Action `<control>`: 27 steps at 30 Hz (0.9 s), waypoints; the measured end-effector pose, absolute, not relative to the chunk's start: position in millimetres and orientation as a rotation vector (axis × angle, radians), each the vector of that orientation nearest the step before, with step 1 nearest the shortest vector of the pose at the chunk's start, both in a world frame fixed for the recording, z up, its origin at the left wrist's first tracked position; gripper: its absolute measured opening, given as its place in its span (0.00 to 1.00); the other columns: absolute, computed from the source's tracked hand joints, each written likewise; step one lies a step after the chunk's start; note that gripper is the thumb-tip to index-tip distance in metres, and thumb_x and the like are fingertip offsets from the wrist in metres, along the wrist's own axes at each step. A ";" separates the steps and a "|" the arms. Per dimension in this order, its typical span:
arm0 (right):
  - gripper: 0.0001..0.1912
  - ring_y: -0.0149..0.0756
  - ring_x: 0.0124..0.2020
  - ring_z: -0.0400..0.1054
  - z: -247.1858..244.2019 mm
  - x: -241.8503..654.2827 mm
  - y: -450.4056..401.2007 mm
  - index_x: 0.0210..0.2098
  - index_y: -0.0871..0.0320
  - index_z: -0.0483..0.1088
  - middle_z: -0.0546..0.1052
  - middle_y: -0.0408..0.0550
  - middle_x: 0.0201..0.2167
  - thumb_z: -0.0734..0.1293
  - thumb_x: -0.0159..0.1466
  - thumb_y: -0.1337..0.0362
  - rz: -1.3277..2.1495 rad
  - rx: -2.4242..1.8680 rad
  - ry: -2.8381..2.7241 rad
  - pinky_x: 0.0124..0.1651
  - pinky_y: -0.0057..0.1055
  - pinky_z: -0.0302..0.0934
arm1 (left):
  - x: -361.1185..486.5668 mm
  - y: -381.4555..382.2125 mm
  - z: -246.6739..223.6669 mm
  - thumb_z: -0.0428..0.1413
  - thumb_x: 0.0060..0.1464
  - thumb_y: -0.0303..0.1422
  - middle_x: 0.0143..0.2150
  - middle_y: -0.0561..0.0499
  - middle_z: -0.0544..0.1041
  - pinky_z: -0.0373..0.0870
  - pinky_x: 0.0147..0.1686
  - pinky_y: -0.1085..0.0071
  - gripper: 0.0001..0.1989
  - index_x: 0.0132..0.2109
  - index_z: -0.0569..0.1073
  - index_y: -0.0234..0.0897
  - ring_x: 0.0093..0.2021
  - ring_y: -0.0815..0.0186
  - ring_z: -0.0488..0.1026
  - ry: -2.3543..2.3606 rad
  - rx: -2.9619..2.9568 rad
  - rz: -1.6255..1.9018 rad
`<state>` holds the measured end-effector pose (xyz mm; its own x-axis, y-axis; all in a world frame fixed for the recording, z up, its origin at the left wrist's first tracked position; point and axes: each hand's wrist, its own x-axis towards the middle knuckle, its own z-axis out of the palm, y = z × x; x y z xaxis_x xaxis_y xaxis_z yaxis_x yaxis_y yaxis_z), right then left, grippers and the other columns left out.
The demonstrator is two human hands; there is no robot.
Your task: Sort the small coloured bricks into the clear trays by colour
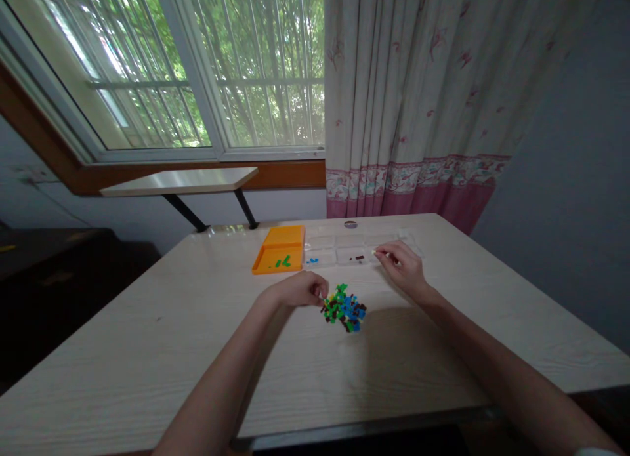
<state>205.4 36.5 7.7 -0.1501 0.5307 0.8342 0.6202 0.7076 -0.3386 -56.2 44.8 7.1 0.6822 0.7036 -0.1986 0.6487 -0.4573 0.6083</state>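
A heap of small building bricks [344, 308] in green, blue, dark brown and some yellow lies mid-table. My left hand [302, 288] is at the heap's left edge with its fingers curled together; what they pinch, if anything, is too small to make out. Over the right part of a clear compartment tray [336, 256], my right hand [402, 267] pinches a small pale brick [375, 252] between thumb and fingertips. Blue bricks [313, 260] lie in the tray's front left compartment, dark brown bricks [359, 257] in the one to its right.
An open orange case [279, 237] at the tray's left holds several green bricks [287, 262]. Behind the tray lies a small round dark object [350, 224]. A raised shelf [182, 180] on black legs stands at the table's back left, below the window. A curtain [408, 115] hangs behind.
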 end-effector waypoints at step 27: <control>0.10 0.35 0.33 0.65 -21.2 260.7 84.8 0.33 0.59 0.71 0.72 0.48 0.30 0.59 0.57 0.63 -0.087 -1.543 -1.852 0.37 0.30 0.57 | -39.3 40.9 8.3 0.49 0.48 0.32 0.25 0.53 0.67 0.56 0.24 0.78 0.08 0.29 0.68 0.32 0.25 0.73 0.60 1.059 2.098 0.583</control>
<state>260.7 84.8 -21.2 -0.0312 0.8332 0.5521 0.8812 0.2836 -0.3783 -39.3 40.9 8.3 0.5632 0.8228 0.0765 0.5052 -0.4161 0.7561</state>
